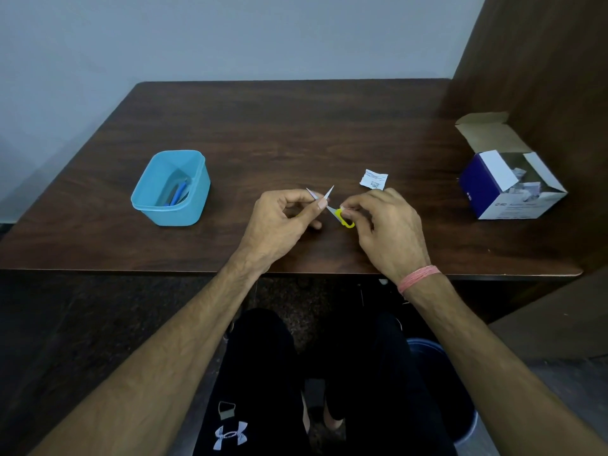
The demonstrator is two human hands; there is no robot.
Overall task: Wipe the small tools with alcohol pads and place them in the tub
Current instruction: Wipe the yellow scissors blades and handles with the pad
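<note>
Small scissors (pixel 332 205) with yellow handles are held over the middle of the table, blades spread in a V pointing away from me. My left hand (pixel 283 222) pinches the blades near the pivot; whether a pad lies under its fingers is hidden. My right hand (pixel 385 225) grips the yellow handle loop. A light blue tub (pixel 197 189) stands to the left with a blue tool (pixel 177 192) inside. A torn white pad wrapper (pixel 373 179) lies just beyond my right hand.
An open blue-and-white box of alcohol pads (pixel 506 182) stands at the table's right side beside a brown partition wall (pixel 543 77). The dark wooden table (pixel 279 126) ends just below my wrists. A blue bin (pixel 460 390) stands on the floor by my legs.
</note>
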